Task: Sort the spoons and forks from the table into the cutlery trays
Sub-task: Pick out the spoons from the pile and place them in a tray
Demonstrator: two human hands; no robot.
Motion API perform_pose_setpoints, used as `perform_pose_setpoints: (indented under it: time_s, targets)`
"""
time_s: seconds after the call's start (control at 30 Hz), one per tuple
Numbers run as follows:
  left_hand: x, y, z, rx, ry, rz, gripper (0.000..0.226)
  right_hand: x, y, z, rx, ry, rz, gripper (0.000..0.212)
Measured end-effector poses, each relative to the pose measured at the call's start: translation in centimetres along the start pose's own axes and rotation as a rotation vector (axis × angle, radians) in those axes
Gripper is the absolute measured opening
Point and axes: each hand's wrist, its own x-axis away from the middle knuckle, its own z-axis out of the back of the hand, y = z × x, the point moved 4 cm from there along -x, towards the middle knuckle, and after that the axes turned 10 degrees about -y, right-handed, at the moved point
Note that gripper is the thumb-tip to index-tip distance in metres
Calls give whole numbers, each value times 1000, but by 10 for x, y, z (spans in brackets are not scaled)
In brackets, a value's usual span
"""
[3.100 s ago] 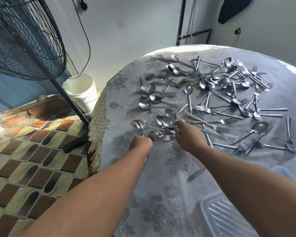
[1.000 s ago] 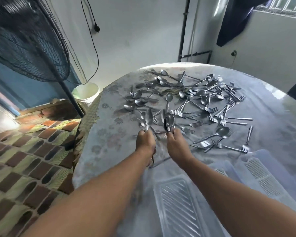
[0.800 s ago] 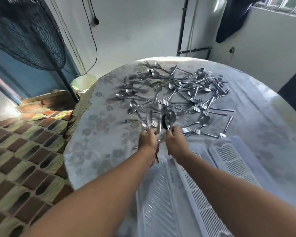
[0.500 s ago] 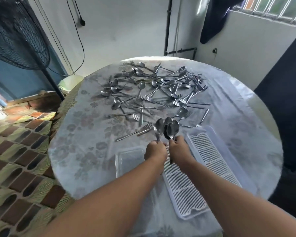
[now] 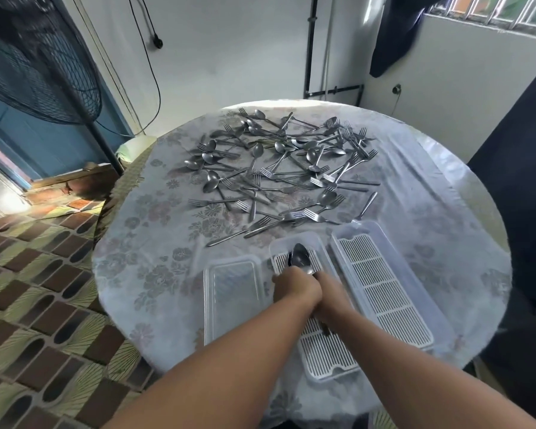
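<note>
**Spoons over the middle tray**

Both hands are close together in the lower middle of the frame. The left hand [image 5: 296, 289] and the right hand [image 5: 328, 289] each have their fingers curled around a bunch of spoons [image 5: 300, 260]. The spoon bowls stick out past the knuckles, toward the top of the frame. I cannot tell how many spoons each hand holds (they are all bunched up and shiny).

The spoons are right above the far end of the middle tray [image 5: 328, 357], which has a white slotted bottom. It sits between two other trays. The left tray [image 5: 229, 292] is see-through. The right tray [image 5: 384, 280] is bigger and has a slotted white bottom too.

Above the trays, in the middle of the frame, a big pile of spoons and forks [image 5: 285, 168] lies spread on the round table [image 5: 143, 243]. The table has a flowered cloth on it. One lone fork [image 5: 364, 207] lies just above the right tray.

A big dark fan [image 5: 34, 63] stands in the upper left of the frame, next to the table.
</note>
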Motion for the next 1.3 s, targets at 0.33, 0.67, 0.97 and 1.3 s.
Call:
perform_pose_setpoints:
  time_s: [0.33,0.67,0.97,1.3]
  targets:
    - [10,6,18,-48,170,-117,36,0,-6,8,159,52,-38,13]
    - [-6,-4,9,504,111,-67,24,-6,-18,9,-443,51,100,45]
    - [1,-5,22,-402,240,-234,30,-15,-30,18,-285,93,146,19]
    - [-7,-14,30,-870,319,-417,44,-13,-23,20,-36,91,53,22]
